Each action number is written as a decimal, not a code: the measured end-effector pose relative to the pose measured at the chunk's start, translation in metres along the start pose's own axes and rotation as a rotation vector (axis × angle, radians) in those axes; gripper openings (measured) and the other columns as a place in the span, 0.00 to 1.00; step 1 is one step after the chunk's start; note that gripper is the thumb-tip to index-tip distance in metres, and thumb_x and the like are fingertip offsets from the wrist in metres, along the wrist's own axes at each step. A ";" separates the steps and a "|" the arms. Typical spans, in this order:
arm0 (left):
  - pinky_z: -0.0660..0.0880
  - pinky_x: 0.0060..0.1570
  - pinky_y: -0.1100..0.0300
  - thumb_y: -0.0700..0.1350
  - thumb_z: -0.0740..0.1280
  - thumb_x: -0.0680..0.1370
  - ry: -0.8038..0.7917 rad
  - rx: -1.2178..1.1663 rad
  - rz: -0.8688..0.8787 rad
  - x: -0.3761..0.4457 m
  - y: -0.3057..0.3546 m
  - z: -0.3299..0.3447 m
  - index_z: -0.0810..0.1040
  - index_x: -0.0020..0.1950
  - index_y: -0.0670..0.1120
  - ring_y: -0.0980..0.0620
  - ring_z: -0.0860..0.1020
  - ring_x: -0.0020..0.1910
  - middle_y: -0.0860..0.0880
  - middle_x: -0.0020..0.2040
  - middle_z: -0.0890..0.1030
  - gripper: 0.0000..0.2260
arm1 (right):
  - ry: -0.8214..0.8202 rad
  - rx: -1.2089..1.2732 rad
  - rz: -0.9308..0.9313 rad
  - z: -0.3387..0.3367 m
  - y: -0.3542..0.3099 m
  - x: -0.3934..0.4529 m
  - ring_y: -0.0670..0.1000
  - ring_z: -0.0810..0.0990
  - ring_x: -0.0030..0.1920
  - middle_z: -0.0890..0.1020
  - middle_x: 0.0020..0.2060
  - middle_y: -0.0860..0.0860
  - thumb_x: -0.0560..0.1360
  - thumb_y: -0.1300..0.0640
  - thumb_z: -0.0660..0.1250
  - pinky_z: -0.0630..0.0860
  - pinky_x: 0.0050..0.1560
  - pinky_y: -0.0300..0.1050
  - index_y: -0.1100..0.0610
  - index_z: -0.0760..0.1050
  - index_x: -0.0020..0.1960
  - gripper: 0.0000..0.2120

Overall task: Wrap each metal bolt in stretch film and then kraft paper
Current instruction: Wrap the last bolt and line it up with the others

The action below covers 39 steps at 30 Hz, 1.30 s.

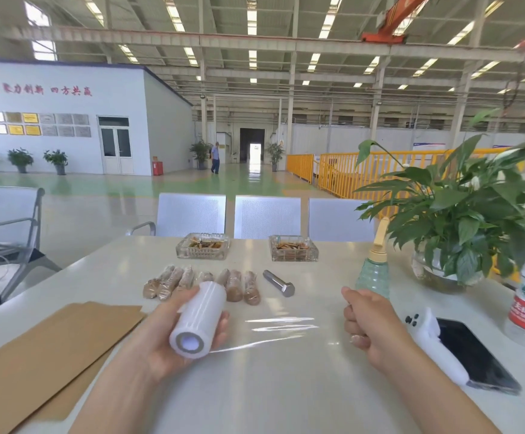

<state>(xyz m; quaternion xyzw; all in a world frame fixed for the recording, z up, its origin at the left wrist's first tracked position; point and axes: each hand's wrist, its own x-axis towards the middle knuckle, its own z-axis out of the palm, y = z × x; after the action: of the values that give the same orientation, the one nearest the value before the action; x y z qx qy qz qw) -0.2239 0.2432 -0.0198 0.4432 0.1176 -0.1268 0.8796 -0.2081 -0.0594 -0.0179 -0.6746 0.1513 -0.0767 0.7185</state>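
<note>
The left hand [173, 327] grips the film roll [199, 321] at lower centre, its open core facing the camera; a clear sheet of film [283, 330] stretches rightward from the roll to the right hand [369, 321], whose curled fingers pinch its edge at centre right. The bare bolt [279, 283] lies on the table [286, 402] above the stretched film, between the two hands and apart from both; left of it, partly behind the roll, sits a row of wrapped bolts [201, 285]; kraft paper [51, 349] lies at lower left, just beside the left forearm.
</note>
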 end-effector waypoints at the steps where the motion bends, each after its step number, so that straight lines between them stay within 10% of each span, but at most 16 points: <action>1: 0.83 0.41 0.42 0.48 0.69 0.78 0.024 -0.007 -0.012 -0.003 0.004 -0.002 0.76 0.63 0.34 0.35 0.83 0.46 0.30 0.53 0.82 0.20 | -0.014 0.010 0.020 -0.004 0.001 -0.001 0.43 0.60 0.18 0.66 0.22 0.46 0.83 0.55 0.65 0.55 0.18 0.34 0.52 0.67 0.41 0.13; 7: 0.82 0.41 0.45 0.49 0.81 0.68 0.107 0.252 0.071 -0.012 0.005 -0.006 0.79 0.60 0.40 0.41 0.79 0.36 0.41 0.41 0.79 0.25 | -0.041 0.164 0.130 -0.007 0.007 -0.002 0.43 0.56 0.17 0.64 0.23 0.46 0.82 0.55 0.67 0.51 0.19 0.32 0.54 0.68 0.41 0.13; 12: 0.82 0.43 0.43 0.46 0.69 0.79 0.214 0.304 0.097 -0.022 0.012 -0.012 0.74 0.63 0.37 0.35 0.82 0.44 0.34 0.47 0.82 0.17 | 0.000 0.124 0.109 -0.010 0.006 0.001 0.43 0.56 0.17 0.65 0.30 0.49 0.83 0.57 0.65 0.51 0.18 0.32 0.55 0.68 0.43 0.11; 16: 0.70 0.28 0.63 0.54 0.65 0.81 0.700 0.910 0.283 -0.026 0.011 -0.010 0.78 0.45 0.42 0.50 0.79 0.33 0.45 0.35 0.79 0.16 | 0.073 -0.139 0.003 -0.004 0.023 0.004 0.44 0.58 0.16 0.69 0.25 0.49 0.82 0.55 0.66 0.54 0.21 0.32 0.55 0.72 0.41 0.12; 21: 0.74 0.56 0.53 0.47 0.58 0.85 0.578 1.447 0.221 -0.006 0.017 -0.008 0.76 0.67 0.39 0.40 0.79 0.60 0.38 0.61 0.80 0.16 | 0.138 -0.403 -0.121 0.003 0.040 0.007 0.47 0.71 0.22 0.77 0.23 0.49 0.80 0.50 0.68 0.66 0.27 0.39 0.59 0.78 0.37 0.17; 26: 0.71 0.40 0.56 0.40 0.56 0.79 0.797 1.623 0.381 -0.005 0.032 -0.034 0.73 0.69 0.56 0.50 0.76 0.35 0.49 0.50 0.75 0.21 | 0.222 -0.735 -0.206 -0.001 0.040 0.011 0.53 0.79 0.38 0.81 0.34 0.52 0.81 0.46 0.63 0.70 0.39 0.47 0.56 0.78 0.39 0.18; 31: 0.74 0.52 0.53 0.59 0.58 0.80 0.624 1.906 0.373 -0.012 0.009 -0.023 0.65 0.75 0.63 0.45 0.81 0.56 0.52 0.64 0.73 0.22 | 0.299 -1.067 -0.349 -0.003 0.047 0.008 0.54 0.75 0.39 0.76 0.37 0.47 0.83 0.44 0.59 0.68 0.40 0.47 0.52 0.73 0.40 0.17; 39: 0.73 0.56 0.50 0.49 0.51 0.81 0.736 1.806 0.360 -0.005 0.011 -0.041 0.71 0.68 0.51 0.43 0.74 0.60 0.49 0.56 0.72 0.18 | 0.312 -1.435 -0.571 -0.010 0.050 -0.003 0.51 0.82 0.45 0.76 0.41 0.46 0.84 0.45 0.54 0.68 0.37 0.45 0.48 0.69 0.57 0.09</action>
<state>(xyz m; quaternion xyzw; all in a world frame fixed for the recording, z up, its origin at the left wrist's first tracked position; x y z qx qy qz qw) -0.2291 0.2834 -0.0337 0.9702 0.1738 0.1123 0.1264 -0.2187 -0.0644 -0.0674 -0.9678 0.0838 -0.2355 0.0302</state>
